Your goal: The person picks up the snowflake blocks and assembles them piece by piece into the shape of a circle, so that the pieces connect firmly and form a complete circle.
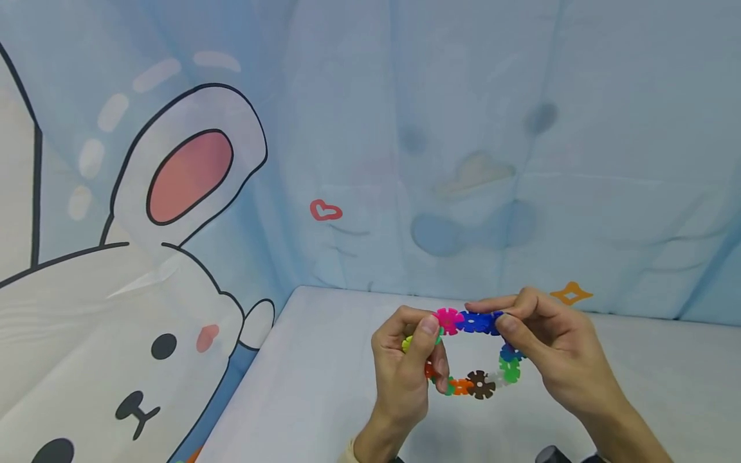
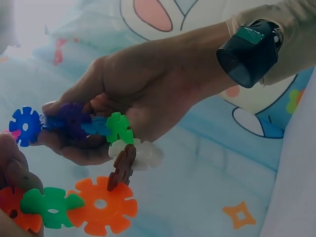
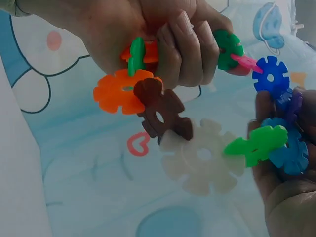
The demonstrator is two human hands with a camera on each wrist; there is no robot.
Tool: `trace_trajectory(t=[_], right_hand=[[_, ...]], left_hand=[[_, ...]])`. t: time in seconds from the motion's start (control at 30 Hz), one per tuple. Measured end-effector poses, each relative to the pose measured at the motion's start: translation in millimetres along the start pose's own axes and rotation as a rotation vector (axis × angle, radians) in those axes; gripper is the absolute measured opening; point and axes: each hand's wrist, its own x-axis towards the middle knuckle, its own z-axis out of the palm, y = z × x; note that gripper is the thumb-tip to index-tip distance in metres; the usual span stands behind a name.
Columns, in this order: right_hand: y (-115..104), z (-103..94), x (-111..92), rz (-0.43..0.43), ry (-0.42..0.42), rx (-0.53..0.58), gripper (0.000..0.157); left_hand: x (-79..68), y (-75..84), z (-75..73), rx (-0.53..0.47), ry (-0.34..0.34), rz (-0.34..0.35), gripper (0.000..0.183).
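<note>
A closed ring of interlocking plastic snowflake discs [image 1: 479, 384] hangs between both hands above the white table. My left hand [image 1: 402, 366] grips its left side, thumb near the pink disc [image 1: 448, 321], its fingers covering part of the yellow and red discs. At the upper right, my right hand [image 1: 558, 354] pinches the dark blue discs [image 1: 475, 321] between thumb and fingers. In the left wrist view, a purple disc [image 2: 74, 121] lies between the right hand's fingers. A brown disc [image 3: 160, 111], a clear white disc [image 3: 203, 157] and a light green disc [image 3: 256, 145] form the lower run.
A white table [image 1: 289, 379] lies beneath the hands. Behind it hangs a light blue curtain [image 1: 347, 128] with printed shapes, and a large printed rabbit [image 1: 116, 321] covers the left. A dark camera [image 2: 249, 54] is strapped at the right wrist.
</note>
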Motion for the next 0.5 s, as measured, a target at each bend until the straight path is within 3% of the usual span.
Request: trace_trajectory(t=[0.23, 0.5], right_hand=[[0.6, 3.5, 0.5, -0.029, 0.037, -0.021, 0.018], [0.6, 1.6, -0.1, -0.051, 0.015, -0.020, 0.021]], left_hand=[[-0.1, 0.8, 1.2, 0.029, 0.018, 0.019, 0.017], [0.2, -0.1, -0.7, 0.046, 0.033, 0.025, 0.017]])
